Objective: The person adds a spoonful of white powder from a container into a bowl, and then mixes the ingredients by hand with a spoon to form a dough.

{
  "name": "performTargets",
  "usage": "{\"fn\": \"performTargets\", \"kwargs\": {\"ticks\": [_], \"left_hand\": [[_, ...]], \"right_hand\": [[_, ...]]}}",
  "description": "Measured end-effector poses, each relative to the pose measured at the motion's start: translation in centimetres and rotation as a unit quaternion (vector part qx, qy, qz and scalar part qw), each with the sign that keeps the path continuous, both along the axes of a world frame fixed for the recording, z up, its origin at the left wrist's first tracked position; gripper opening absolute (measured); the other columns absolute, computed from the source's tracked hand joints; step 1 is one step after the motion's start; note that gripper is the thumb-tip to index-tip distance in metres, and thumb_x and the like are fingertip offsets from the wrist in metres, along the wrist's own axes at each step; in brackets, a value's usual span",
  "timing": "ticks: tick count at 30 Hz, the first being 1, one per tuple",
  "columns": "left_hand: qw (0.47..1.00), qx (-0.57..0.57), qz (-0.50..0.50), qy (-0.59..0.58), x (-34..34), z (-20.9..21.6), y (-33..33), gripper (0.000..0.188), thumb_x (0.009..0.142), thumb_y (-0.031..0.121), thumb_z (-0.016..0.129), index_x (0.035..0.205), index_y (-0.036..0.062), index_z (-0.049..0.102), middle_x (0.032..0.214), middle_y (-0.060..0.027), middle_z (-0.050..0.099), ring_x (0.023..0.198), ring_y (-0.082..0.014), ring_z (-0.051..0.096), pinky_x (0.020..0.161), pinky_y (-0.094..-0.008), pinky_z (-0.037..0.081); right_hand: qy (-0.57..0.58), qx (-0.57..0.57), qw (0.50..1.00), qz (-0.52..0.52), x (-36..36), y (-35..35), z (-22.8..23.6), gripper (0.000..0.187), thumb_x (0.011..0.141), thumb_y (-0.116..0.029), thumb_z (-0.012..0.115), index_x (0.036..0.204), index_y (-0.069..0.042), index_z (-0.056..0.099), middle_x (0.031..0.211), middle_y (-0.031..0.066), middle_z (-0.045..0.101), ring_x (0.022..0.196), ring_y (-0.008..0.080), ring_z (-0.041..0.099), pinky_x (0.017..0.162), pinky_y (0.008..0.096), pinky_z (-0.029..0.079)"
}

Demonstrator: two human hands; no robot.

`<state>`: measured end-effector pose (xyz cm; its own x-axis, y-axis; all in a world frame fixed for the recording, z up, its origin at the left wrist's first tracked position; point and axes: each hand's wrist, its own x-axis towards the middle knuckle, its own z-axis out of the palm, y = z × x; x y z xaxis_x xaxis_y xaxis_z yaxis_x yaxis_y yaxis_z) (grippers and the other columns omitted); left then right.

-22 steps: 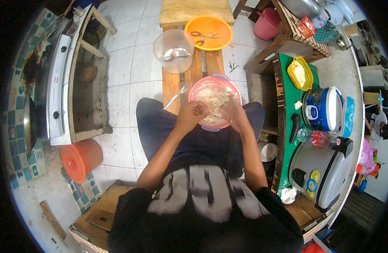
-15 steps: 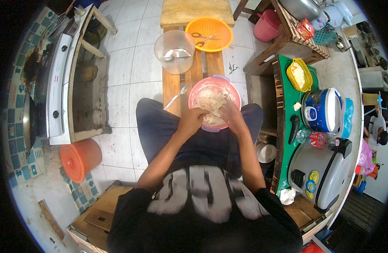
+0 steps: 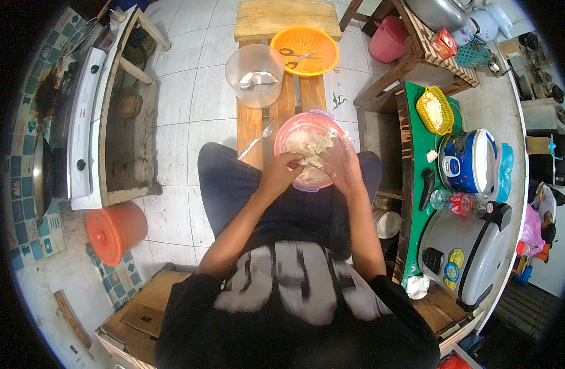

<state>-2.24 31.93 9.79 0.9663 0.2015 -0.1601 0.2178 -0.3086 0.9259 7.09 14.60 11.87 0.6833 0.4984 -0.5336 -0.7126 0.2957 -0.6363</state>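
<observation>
A pink bowl (image 3: 280,139) with purple handles sits between my thighs at the near end of the wooden bench. Pale, sticky, lumpy dough (image 3: 310,142) fills it. My left hand (image 3: 281,174) reaches over the bowl's near left side, its fingers curled together on a bit of dough. My right hand (image 3: 346,165) is at the right rim, palm toward the bowl, fingers stretched and somewhat apart, with dough smeared on them. A fork (image 3: 256,140) lies on the bench left of the bowl.
Farther up the bench (image 3: 288,18) stand a clear tub (image 3: 253,64) with a spoon inside and an orange basket (image 3: 325,49) holding scissors (image 3: 299,58). On the right are a yellow basket (image 3: 442,126) and rice cookers (image 3: 463,161). A stove (image 3: 86,135) and red bucket (image 3: 113,230) stand left.
My right hand has turned and drawn outward to the bowl's right rim, fingers straightening. My left hand has shifted slightly, still at the dough.
</observation>
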Motion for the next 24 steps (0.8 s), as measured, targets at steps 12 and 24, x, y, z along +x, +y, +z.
{"fn": "performTargets", "kwargs": {"ticks": [12, 24], "left_hand": [[0.987, -0.156, -0.024, 0.018, 0.3, 0.1, 1.5, 0.023, 0.084, 0.006, 0.074, 0.107, 0.0001, 0.074, 0.093, -0.0099, 0.075, 0.083, -0.0132, 0.07, 0.074, -0.0275, 0.055], [0.997, 0.005, -0.068, -0.047, 0.0, 0.5, 0.0, 0.031, 0.079, 0.013, 0.078, 0.109, 0.0092, 0.075, 0.103, -0.0079, 0.061, 0.093, -0.0203, 0.066, 0.084, -0.0306, 0.054]], "right_hand": [[-0.027, -0.054, 0.996, 0.069, -0.7, 0.5, -1.1, 0.063, 0.104, -0.046, 0.043, 0.152, -0.009, 0.029, 0.144, 0.0108, 0.047, 0.129, 0.0265, 0.047, 0.104, 0.0409, 0.044], [-0.067, -0.015, 0.997, 0.047, -1.1, 0.5, -2.9, 0.065, 0.103, -0.048, 0.044, 0.152, -0.009, 0.028, 0.145, 0.0133, 0.044, 0.13, 0.0295, 0.045, 0.101, 0.0469, 0.045]]}}
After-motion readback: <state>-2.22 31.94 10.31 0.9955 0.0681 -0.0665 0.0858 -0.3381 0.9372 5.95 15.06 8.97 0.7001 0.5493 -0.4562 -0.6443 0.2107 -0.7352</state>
